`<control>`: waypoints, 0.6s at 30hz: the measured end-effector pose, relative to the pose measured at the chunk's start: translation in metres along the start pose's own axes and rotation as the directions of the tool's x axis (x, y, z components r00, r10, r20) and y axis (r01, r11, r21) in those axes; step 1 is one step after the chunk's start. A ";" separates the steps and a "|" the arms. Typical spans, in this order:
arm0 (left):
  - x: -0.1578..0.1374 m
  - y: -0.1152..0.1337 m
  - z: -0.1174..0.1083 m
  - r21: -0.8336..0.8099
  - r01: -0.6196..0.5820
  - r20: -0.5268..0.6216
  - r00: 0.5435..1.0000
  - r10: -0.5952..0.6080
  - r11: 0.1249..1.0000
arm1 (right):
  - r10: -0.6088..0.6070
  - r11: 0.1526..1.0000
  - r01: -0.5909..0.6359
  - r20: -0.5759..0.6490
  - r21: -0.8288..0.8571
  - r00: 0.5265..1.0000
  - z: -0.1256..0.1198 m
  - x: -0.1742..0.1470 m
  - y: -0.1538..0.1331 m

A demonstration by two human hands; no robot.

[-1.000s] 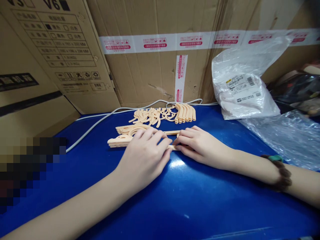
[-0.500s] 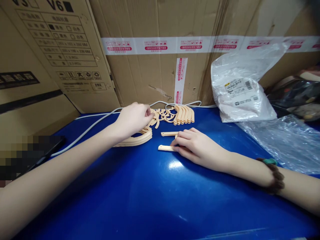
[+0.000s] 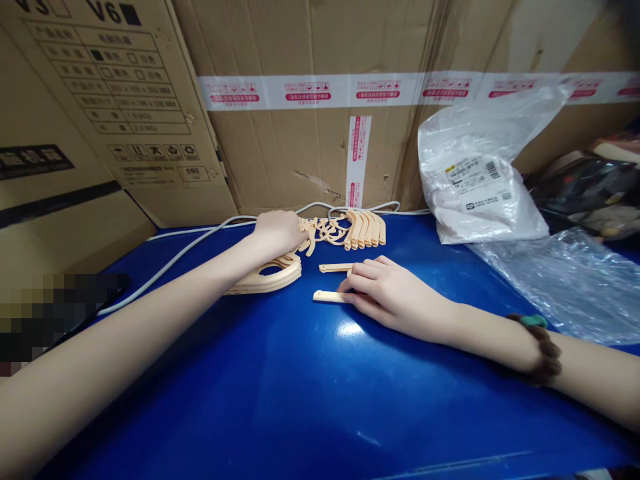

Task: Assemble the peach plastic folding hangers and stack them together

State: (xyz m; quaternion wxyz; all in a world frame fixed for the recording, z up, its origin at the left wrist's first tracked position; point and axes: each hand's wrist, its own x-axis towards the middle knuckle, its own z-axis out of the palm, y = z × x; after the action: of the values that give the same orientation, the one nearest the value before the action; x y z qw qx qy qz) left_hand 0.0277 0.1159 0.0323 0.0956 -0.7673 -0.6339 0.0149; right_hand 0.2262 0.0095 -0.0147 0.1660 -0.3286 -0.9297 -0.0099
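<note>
My left hand (image 3: pixel 279 233) is over the near end of a pile of cream plastic hooks (image 3: pixel 330 230), its fingers curled down and mostly hidden; what they grip cannot be made out. Beneath that wrist lies a stack of curved cream plastic pieces (image 3: pixel 273 280), which look like hanger parts. My right hand (image 3: pixel 393 290) rests on the table, thumb and fingers closed around the end of a straight cream plastic strip (image 3: pixel 330 297). A second cream strip (image 3: pixel 334 268) lies just beyond it, its right end hidden behind the fingers.
A row of curved cream arms (image 3: pixel 367 229) stands at the back of the blue table (image 3: pixel 280 393). Behind are cardboard boxes (image 3: pixel 280 153) and a white cable (image 3: pixel 185 257). On the right sit a white plastic bag (image 3: pixel 480 180) and clear plastic wrap (image 3: pixel 565 287).
My left hand has lowered and moved slightly right, its fingers sinking into the hooks. My right hand keeps its hold on the strip; the whole view has shifted a little.
</note>
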 end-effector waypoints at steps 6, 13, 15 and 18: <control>0.004 0.008 -0.004 0.072 0.020 -0.092 0.996 -0.014 0.997 | 0.001 1.000 -0.001 -0.001 0.000 1.000 0.000 0.000 0.000; 0.002 -0.006 -0.028 0.067 0.087 -0.241 0.968 -0.068 0.994 | -0.006 1.000 0.006 -0.004 -0.013 1.000 0.000 -0.002 0.001; -0.004 -0.014 -0.033 0.030 0.076 -0.278 0.958 -0.065 0.997 | -0.007 1.000 0.007 -0.003 -0.017 1.000 0.000 -0.002 0.001; -0.024 -0.021 -0.031 -0.234 -0.079 -0.309 0.951 0.003 0.969 | -0.008 1.000 0.008 -0.003 -0.017 1.000 0.000 -0.003 0.001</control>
State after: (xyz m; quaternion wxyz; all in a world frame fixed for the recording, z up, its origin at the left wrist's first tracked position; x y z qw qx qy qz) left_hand 0.0075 0.0921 0.0642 0.0975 -0.7792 -0.5923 -0.1804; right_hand 0.2290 0.0085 -0.0158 0.1648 -0.3262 -0.9306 -0.0188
